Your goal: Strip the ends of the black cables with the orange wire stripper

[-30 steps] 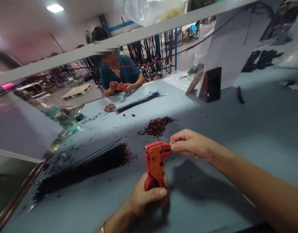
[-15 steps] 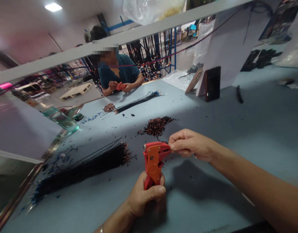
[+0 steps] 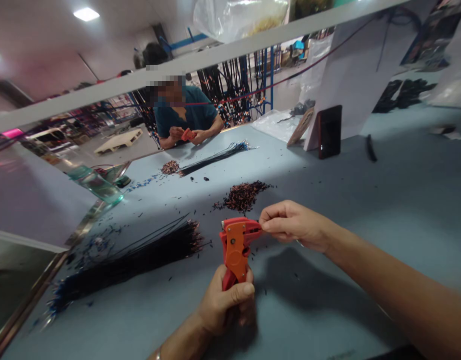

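My left hand point(image 3: 230, 302) is wrapped round the handles of a red and orange wire stripper point(image 3: 236, 245), held upright above the table. At the tool's jaws on the right, my right hand point(image 3: 288, 221) is closed in a pinch. Whatever its fingertips hold is too small or hidden to make out. Left of the tool lies a thick bundle of black wires point(image 3: 136, 265), with coppery ends toward the tool and blue ends at the far left. Just beyond the jaws sits a pile of short black and copper scraps point(image 3: 243, 195).
Across the table, a person point(image 3: 187, 115) holds another red tool near a smaller wire bundle point(image 3: 215, 158) and scrap pile point(image 3: 170, 167). A green bottle point(image 3: 97, 186) lies tilted at the left edge. A phone point(image 3: 329, 131) leans against a white panel point(image 3: 350, 75) at back right.
The wire stripper and my left hand have shifted very slightly left. My right hand keeps its pinch at the jaws, almost unmoved.
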Demonstrator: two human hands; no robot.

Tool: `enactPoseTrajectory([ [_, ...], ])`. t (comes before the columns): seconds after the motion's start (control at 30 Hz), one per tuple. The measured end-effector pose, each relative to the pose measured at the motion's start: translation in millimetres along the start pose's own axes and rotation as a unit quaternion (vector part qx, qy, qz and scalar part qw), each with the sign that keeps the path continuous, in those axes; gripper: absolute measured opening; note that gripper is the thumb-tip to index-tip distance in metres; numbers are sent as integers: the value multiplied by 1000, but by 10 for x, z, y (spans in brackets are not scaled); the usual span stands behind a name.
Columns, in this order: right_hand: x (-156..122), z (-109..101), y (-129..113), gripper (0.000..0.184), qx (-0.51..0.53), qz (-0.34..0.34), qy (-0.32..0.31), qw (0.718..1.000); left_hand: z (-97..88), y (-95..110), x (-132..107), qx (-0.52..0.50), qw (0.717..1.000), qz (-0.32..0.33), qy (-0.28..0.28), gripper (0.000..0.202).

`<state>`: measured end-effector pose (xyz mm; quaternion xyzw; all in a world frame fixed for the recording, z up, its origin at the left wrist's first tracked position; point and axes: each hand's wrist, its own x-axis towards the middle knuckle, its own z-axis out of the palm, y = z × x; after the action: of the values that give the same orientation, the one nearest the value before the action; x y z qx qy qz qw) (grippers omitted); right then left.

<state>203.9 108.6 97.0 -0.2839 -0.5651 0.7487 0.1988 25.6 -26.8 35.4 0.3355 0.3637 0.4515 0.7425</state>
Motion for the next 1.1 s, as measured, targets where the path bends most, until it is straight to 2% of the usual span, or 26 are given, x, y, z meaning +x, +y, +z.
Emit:
enactPoseTrajectory([
  [0.3, -1, 31, 11, 17, -72, -31, 27, 997, 6, 18, 9, 6, 1000, 4, 12, 40],
  [0.67, -4, 18, -16, 18, -130, -26, 61, 989, 5, 14, 10, 15, 1000, 8, 8, 39],
  [1.1, -22, 19, -34, 16, -157, -13, 52, 986, 9, 12, 2, 23, 999, -4, 23, 40],
])
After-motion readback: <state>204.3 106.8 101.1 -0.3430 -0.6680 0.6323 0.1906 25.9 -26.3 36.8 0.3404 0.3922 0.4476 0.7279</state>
